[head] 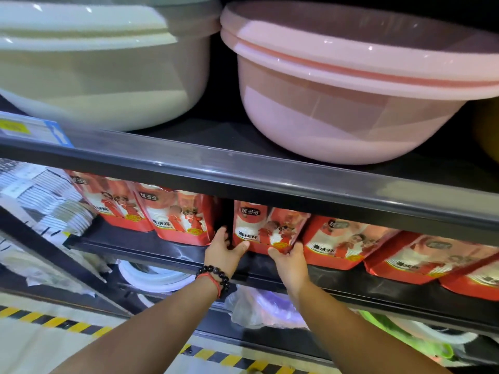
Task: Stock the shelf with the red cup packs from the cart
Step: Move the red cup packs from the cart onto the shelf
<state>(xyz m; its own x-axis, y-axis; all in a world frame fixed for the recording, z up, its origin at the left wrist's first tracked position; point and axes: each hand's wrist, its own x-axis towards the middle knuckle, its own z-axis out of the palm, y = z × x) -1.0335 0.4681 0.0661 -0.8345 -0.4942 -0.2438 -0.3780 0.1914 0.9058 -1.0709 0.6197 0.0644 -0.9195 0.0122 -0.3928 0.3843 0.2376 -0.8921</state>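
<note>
1. As it stands between both hands, the glossy red plastic cup pack with white lettering (266,229) sits upright on the dark metal shelf board (167,252), in the gap between the red packs already shelved to its left (178,217) and those to its right (348,242).
2. Left hand (222,251): fingers reach into the dark gap beside the pack's left edge, thumb lies across its lower front. It grips that lower left corner.
3. Right hand (289,261): fingers curl up round the pack's lower right corner, where it meets the neighbouring pack. The hold is closed on the pack.
4. Judgement: the step in hand is seating this pack into the row. It appears nearly in, though its top leans slightly right against the neighbour.
5. Advice: push from the base with both hands evenly, so the soft pack slides back rather than buckles. Square its front with the fronts on either side, and close the dark gap at the left before letting go.
6. Risk: the right-hand row lies tilted; a hard shove could topple it further.
7. Surroundings: a beaded bracelet with red cord (214,276) on the left wrist; a pink plastic basin (351,103) and a cream plastic basin (94,76) on the board above. The cart is not in view.
</note>
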